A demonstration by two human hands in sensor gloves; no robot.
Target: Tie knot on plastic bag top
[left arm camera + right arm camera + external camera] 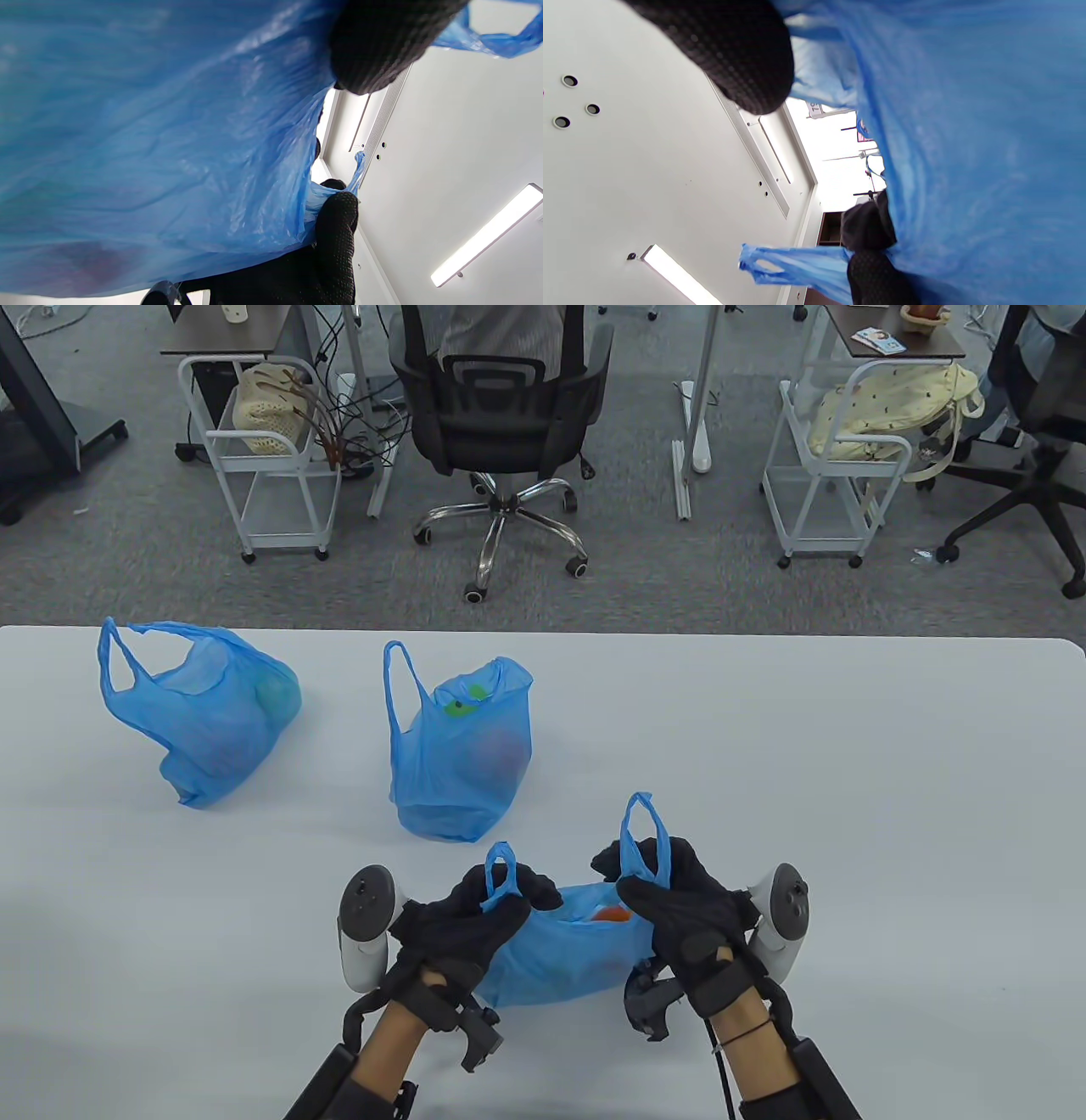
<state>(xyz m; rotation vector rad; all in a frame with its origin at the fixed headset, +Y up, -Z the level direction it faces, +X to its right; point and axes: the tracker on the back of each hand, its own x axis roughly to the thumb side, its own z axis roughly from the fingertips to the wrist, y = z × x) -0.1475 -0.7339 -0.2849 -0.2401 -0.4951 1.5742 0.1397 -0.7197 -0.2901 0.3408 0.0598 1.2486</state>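
Observation:
A blue plastic bag [564, 963] with something orange inside sits at the table's near edge between my hands. My left hand [471, 912] grips its left handle loop [501, 878], which sticks up above my fingers. My right hand [666, 891] grips the right handle loop [636, 831], also pointing up. The two handles are held apart, with the bag mouth open between them. In the left wrist view the bag wall [148, 148] fills the frame, with a fingertip [373, 46] at the top. In the right wrist view the bag [967, 148] fills the right side.
Two other blue bags with contents stand farther back on the white table [806, 780]: one at the far left [204, 712], one in the middle [462, 755], both with loose handles. Beyond the far edge are an office chair [505, 415] and white carts [263, 458].

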